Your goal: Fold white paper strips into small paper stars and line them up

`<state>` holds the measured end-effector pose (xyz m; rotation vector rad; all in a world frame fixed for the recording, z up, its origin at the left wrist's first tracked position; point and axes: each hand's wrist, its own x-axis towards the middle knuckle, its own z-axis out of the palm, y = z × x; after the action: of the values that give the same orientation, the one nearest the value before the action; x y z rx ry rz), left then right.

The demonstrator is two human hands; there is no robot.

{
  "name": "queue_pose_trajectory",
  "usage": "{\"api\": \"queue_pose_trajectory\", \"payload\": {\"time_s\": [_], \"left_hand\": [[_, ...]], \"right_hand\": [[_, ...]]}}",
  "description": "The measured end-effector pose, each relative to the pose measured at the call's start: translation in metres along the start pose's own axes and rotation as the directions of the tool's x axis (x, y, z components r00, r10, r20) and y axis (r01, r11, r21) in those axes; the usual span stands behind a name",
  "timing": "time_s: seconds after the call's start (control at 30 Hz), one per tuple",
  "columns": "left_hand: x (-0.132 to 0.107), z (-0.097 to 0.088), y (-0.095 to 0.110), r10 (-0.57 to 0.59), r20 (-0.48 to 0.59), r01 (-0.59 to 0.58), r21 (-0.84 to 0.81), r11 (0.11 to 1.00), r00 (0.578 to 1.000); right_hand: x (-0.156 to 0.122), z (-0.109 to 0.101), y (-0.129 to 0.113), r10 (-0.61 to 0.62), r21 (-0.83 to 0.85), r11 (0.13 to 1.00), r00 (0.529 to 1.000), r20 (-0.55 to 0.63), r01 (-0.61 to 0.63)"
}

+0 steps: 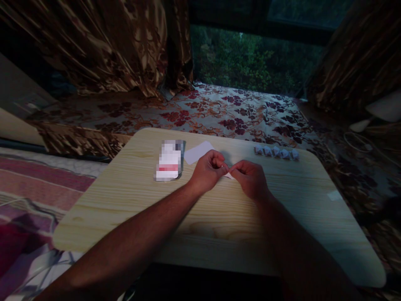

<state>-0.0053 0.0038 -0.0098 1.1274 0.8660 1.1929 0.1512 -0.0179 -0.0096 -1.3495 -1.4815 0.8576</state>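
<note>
Both hands meet over the middle of the wooden table. My left hand [209,170] pinches a small piece of white paper [227,175] between thumb and fingers. On the other side of it my right hand [250,176] is closed, its fingertips pinching the same paper. The hands hide most of the paper, so its full shape does not show. A flat sheet of white paper [198,153] lies just behind my left hand. Left of that sheet rests a blurred-out white pack with a red band [169,161].
A row of several small folded white paper pieces [276,152] stands at the table's back right. A white scrap [334,195] lies by the right edge. The light wooden table [125,196] borders a flowered window-seat cover [244,110]; striped bedding [53,179] is at left.
</note>
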Motion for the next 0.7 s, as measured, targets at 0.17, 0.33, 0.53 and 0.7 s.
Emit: {"api": "queue_pose_trajectory", "payload": {"time_s": [0.17, 0.33, 0.53, 0.7], "left_hand": [[0.0003, 0.0004, -0.0005, -0.032, 0.033, 0.034, -0.078, 0.996, 0.999], [-0.0012, 0.0028, -0.0031, -0.094, 0.062, 0.097, -0.054, 0.994, 0.994], [0.0007, 0.0007, -0.0021, -0.038, -0.061, 0.038, -0.007, 0.999, 0.997], [0.0015, -0.0004, -0.0031, -0.007, -0.068, 0.009, 0.029, 1.0, 0.998]], "right_hand": [[0.0042, 0.0002, 0.001, 0.086, 0.132, 0.988, 0.994, -0.073, -0.076], [0.007, 0.0003, 0.0004, 0.16, 0.326, 0.938, 0.98, -0.117, -0.114], [0.0046, 0.0006, 0.0012, 0.15, 0.266, 0.954, 0.988, -0.021, -0.139], [0.0025, 0.0013, 0.0006, 0.118, 0.219, 0.969, 0.993, 0.009, -0.117]]}}
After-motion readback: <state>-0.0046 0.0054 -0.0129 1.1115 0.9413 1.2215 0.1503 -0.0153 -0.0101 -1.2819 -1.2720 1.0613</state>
